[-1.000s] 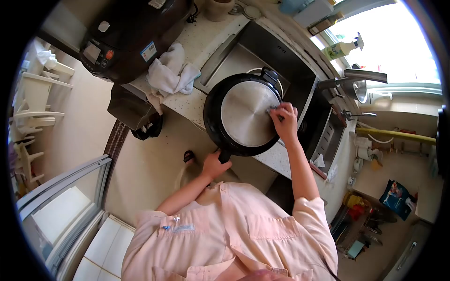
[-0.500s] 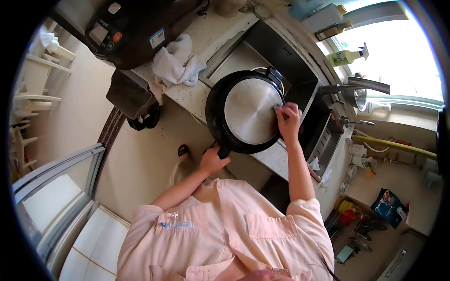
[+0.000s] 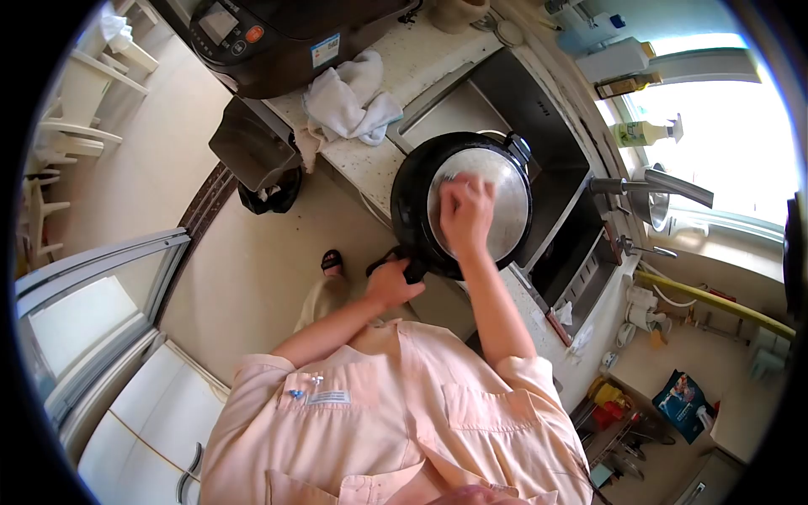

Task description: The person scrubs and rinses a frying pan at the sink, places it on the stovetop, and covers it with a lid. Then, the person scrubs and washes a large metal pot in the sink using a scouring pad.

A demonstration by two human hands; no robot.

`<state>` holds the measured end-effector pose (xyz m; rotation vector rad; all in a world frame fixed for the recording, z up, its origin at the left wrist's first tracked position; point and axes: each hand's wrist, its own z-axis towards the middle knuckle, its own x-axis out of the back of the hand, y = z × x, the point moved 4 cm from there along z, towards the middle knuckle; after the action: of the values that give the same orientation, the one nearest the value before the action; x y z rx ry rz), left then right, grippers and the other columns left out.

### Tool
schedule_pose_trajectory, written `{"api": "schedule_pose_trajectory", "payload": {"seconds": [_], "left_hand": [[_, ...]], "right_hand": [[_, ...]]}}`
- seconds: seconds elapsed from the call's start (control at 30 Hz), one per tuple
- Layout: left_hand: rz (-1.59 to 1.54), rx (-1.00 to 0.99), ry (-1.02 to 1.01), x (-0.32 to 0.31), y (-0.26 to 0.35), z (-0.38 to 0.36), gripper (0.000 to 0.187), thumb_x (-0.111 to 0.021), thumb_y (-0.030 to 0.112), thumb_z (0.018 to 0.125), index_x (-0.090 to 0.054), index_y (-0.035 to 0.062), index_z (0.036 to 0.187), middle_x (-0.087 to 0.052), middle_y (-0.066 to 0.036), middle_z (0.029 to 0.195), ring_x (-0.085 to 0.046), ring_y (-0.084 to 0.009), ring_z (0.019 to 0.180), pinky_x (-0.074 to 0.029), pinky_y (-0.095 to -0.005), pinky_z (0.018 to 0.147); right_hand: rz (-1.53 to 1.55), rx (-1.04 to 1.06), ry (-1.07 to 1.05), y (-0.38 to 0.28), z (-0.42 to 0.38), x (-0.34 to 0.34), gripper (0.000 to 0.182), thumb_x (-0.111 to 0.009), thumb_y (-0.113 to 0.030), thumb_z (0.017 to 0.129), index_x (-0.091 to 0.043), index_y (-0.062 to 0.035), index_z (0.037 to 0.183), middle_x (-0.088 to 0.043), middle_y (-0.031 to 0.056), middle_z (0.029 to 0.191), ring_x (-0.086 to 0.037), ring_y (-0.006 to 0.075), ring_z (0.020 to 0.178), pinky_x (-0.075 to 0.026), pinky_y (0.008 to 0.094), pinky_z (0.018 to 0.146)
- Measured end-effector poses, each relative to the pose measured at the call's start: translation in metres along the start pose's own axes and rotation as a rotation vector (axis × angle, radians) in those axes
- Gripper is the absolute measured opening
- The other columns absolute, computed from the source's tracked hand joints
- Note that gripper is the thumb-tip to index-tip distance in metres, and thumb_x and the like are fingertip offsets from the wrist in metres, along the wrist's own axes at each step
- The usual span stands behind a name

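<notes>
The right fingers (image 3: 461,188) mostly hide a small item (image 3: 449,178) on the pan (image 3: 511,202), and the cooker (image 3: 290,52) is cut off above

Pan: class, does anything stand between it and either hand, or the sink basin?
Nothing visible parts either hand from the pan: left hand on its handle, right hand at its base. In the sink basin, a partly hidden pale rim might be in the way.
</notes>
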<state>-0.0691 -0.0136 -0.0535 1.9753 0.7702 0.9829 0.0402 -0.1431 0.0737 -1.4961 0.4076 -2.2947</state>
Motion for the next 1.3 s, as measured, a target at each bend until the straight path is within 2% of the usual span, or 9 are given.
{"api": "schedule_pose_trajectory", "payload": {"seconds": [0.23,0.33,0.53,0.67,0.87,1.0,1.1,1.17,1.3], "left_hand": [[-0.040,-0.019,-0.021,0.000,0.002,-0.001,0.045,-0.064,0.034,0.063,-0.061,0.0017,0.093,-0.062,-0.024,0.082,-0.060,-0.0393,0.078,-0.049,-0.0439,0.074],[-0.080,-0.032,-0.027,-0.003,-0.005,0.000,0.045,-0.065,0.030,0.063,-0.059,0.0019,0.097,-0.061,-0.022,0.085,-0.059,-0.0396,0.079,-0.048,-0.0431,0.074],[-0.216,-0.098,-0.077,-0.001,-0.003,0.003,0.044,-0.062,0.033,0.063,-0.061,0.0031,0.095,-0.063,-0.022,0.088,-0.060,-0.0374,0.084,-0.049,-0.0431,0.076],[-0.202,-0.050,-0.126,-0.001,-0.003,0.004,0.044,-0.062,0.031,0.061,-0.062,0.0058,0.097,-0.063,-0.020,0.089,-0.060,-0.0369,0.085,-0.049,-0.0423,0.076],[-0.139,-0.013,0.010,0.003,0.004,-0.004,0.039,-0.063,0.032,0.062,-0.063,0.0069,0.092,-0.064,-0.018,0.088,-0.060,-0.0356,0.085,-0.050,-0.0429,0.075],[-0.146,-0.019,0.041,0.009,0.006,-0.005,0.039,-0.064,0.033,0.063,-0.063,0.0083,0.093,-0.064,-0.018,0.089,-0.060,-0.0349,0.086,-0.050,-0.0430,0.075],[-0.114,0.015,0.017,-0.001,-0.003,0.000,0.042,-0.065,0.033,0.063,-0.062,0.0085,0.097,-0.063,-0.018,0.092,-0.059,-0.0350,0.088,-0.050,-0.0424,0.076],[-0.142,0.003,0.053,-0.001,-0.002,-0.004,0.044,-0.065,0.033,0.063,-0.060,0.0085,0.099,-0.061,-0.019,0.095,-0.058,-0.0369,0.089,-0.049,-0.0432,0.076],[-0.191,0.006,0.071,0.012,0.006,-0.009,0.044,-0.064,0.033,0.064,-0.060,0.0077,0.099,-0.061,-0.019,0.096,-0.058,-0.0374,0.088,-0.049,-0.0435,0.075]], "right_hand": [[-0.027,-0.014,-0.036,0.009,0.010,-0.005,0.001,-0.064,-0.011,0.073,-0.065,-0.0109,0.073,-0.059,0.0040,0.086,-0.052,0.0286,0.082,-0.043,0.0357,0.075],[-0.097,0.401,-0.065,0.016,0.043,-0.013,0.002,-0.063,-0.012,0.074,-0.066,-0.0119,0.074,-0.059,0.0049,0.088,-0.052,0.0292,0.084,-0.043,0.0361,0.076],[-0.179,-0.249,0.102,0.062,0.019,0.015,0.004,-0.065,-0.012,0.071,-0.066,-0.0131,0.075,-0.060,0.0079,0.093,-0.051,0.0286,0.090,-0.042,0.0414,0.077],[-0.647,0.714,-0.053,-0.027,-0.026,-0.029,0.021,-0.055,-0.015,0.079,-0.059,-0.0047,0.097,-0.057,0.0142,0.089,-0.054,0.0311,0.088,-0.043,0.0440,0.073],[-0.248,0.270,-0.426,-0.034,0.069,-0.054,0.015,-0.053,-0.014,0.074,-0.062,-0.0040,0.081,-0.058,0.0091,0.085,-0.052,0.0279,0.088,-0.045,0.0413,0.065],[-0.896,0.882,-0.145,-0.061,0.015,-0.067,0.022,-0.057,-0.015,0.072,-0.062,-0.0048,0.091,-0.059,0.0132,0.094,-0.054,0.0283,0.078,-0.046,0.0417,0.066],[-0.741,0.513,-0.671,-0.040,0.061,-0.084,0.016,-0.058,-0.020,0.072,-0.064,-0.0051,0.072,-0.062,0.0122,0.076,-0.060,0.0258,0.065,-0.048,0.0374,0.056],[-0.429,0.299,-0.520,-0.041,0.079,-0.067,0.012,-0.058,-0.019,0.071,-0.065,-0.0102,0.066,-0.062,0.0112,0.077,-0.059,0.0298,0.077,-0.048,0.0396,0.063],[-0.374,0.569,-0.527,-0.011,0.044,-0.107,0.011,-0.060,-0.019,0.069,-0.063,-0.0090,0.065,-0.061,0.0094,0.078,-0.056,0.0298,0.077,-0.048,0.0392,0.066]]}}
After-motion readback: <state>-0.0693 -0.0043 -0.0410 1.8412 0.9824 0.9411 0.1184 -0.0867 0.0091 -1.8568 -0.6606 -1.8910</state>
